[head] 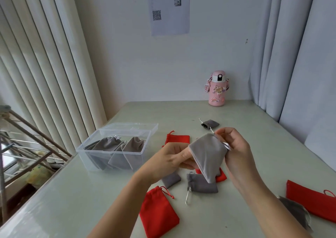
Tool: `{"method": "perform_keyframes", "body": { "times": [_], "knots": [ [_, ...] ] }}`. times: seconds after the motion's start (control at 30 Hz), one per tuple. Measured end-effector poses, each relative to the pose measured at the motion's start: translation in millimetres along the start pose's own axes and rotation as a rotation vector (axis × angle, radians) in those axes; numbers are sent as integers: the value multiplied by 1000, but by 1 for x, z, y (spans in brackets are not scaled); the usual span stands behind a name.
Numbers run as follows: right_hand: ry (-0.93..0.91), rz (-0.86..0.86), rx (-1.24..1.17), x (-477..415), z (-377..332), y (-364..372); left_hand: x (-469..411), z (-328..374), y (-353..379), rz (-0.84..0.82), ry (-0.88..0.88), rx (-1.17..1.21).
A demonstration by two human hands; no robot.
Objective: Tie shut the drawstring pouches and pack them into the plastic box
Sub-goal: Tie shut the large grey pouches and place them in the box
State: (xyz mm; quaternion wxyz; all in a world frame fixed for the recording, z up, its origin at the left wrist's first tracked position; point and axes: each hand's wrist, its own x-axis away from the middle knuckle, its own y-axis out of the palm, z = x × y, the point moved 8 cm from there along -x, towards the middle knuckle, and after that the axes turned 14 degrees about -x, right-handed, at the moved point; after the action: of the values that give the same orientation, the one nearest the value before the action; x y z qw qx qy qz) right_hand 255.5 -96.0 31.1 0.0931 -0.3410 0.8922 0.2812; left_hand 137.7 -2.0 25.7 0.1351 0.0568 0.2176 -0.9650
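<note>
Above the table's middle I hold a grey drawstring pouch between both hands. My left hand pinches its left edge. My right hand grips the gathered mouth and its silver cord at the upper right. The clear plastic box stands open to the left with several grey pouches inside. Loose on the table lie red pouches and grey pouches. Another red pouch is partly hidden under the held one.
A pink water bottle stands at the back of the table by the wall. Curtains hang on both sides. A wooden rack sits beyond the table's left edge. A grey pouch lies by my right forearm.
</note>
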Motion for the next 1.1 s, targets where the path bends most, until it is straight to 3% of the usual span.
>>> {"method": "perform_keyframes", "body": {
  "times": [0.13, 0.27, 0.47, 0.6, 0.67, 0.77, 0.87, 1.0, 1.1],
  "knots": [
    [-154, -75, 182, 4, -9, 8, 9, -12, -6, 66, -151, 37],
    [-167, -211, 302, 11, -5, 23, 16, -22, -15, 7, -271, 101],
    [-95, -343, 313, 21, 12, 38, 23, -23, -34, -39, -258, -423],
    [-59, -353, 398, 22, 25, 37, 33, 0, -129, 470, -300, -704],
    [-44, -352, 479, 21, 32, 34, 45, -2, -177, 635, -381, -765],
    [-14, -353, 627, 21, 46, 30, 46, -27, -201, 483, -552, -912],
    [36, -362, 787, 20, 64, 24, 36, -43, -195, 289, -581, -965],
    [88, -380, 857, 18, 77, 17, 20, -51, -191, 239, -589, -956],
    [97, -376, 867, 16, 78, 14, 14, -59, -187, 216, -701, -848]
  ]
}}
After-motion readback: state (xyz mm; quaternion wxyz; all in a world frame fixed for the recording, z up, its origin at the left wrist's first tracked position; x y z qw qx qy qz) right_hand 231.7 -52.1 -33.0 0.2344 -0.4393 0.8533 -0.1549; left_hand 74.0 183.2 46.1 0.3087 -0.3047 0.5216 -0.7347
